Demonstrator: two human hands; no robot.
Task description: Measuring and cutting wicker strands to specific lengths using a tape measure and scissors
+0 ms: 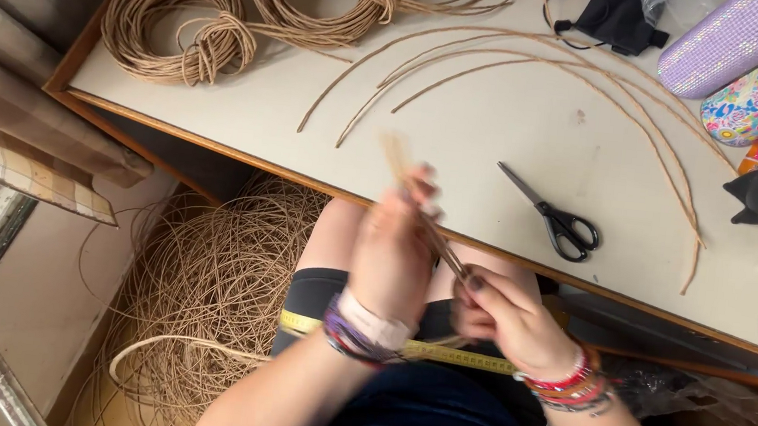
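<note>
Between the pinching fingers [474,282] of the right hand [508,320] and the closed left hand [391,256], a thin cane strip [417,198] is held, slanting up over the lap toward the bench [496,150] edge. Snapping is judged possible if it is bent sharply. Scissors [556,219] and coiled cane [179,25] lie beyond.

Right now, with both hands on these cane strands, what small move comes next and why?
Probably level the strand ends: the left hand and right hand grip the cane strands above the lap, their upper tips blurred, with the yellow measuring tape across the thighs and scissors on the table.
</note>
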